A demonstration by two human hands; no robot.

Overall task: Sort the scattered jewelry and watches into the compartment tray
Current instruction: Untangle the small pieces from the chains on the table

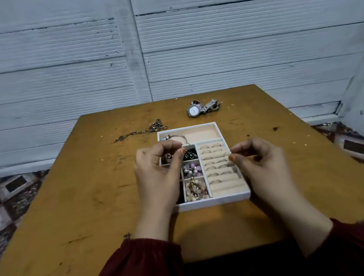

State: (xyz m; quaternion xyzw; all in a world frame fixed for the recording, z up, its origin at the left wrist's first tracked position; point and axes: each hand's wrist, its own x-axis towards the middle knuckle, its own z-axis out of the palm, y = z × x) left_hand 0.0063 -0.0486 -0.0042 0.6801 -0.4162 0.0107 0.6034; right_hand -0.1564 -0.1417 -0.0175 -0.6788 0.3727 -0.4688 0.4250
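The white compartment tray (215, 201) lies mid-table. Its right section holds beige ring rolls (223, 178) with several rings. Small compartments hold purple beads (191, 169), gold pieces (195, 190) and dark pieces (190, 153). A silver bangle (176, 136) lies in the far compartment. My left hand (158, 174) hovers over the tray's left side, thumb and forefinger pinched together just below the bangle; what they pinch is too small to tell. My right hand (261, 165) pinches a small ring (226, 154) over the ring rolls. A silver watch (202, 107) and a chain (140, 131) lie on the table beyond the tray.
The wooden table (93, 204) stands against a grey ribbed wall (55, 72). Patterned floor tiles (6, 198) show on both sides. The watch and chain lie between the tray and the table's far edge. Dark red sleeves cover both forearms.
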